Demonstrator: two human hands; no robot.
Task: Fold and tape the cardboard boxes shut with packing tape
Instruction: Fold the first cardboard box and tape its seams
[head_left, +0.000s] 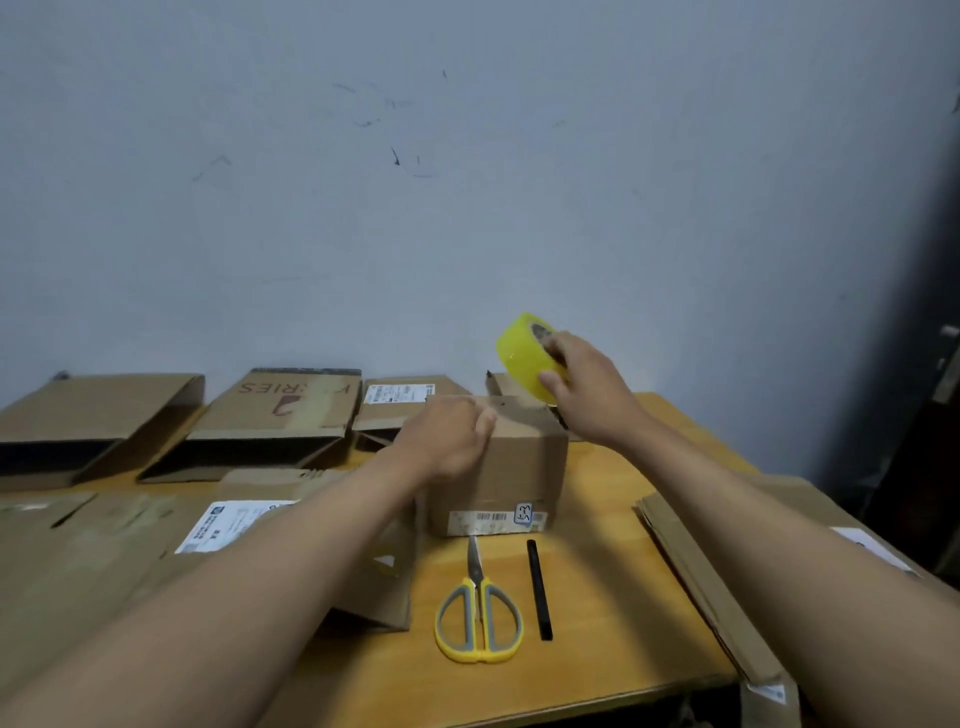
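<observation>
Head view: the left hand (449, 434) rests on top of the small cardboard box (511, 467), its fingers loosely curled over the folded flaps and gripping nothing, while the right hand (584, 382) grasps the yellow tape roll (524, 353) just above and beyond the box's far right corner. The step in hand appears to be taping the top seam. The next move calls for tension on the tape and pressure on the flaps; scissors (478, 616) lie on the bench (597, 597), nearer the person than both hands.

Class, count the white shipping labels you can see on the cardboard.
5: front box, left flattened box, rear box, right flattened box, bottom-right corner. Others may be hidden.
</observation>
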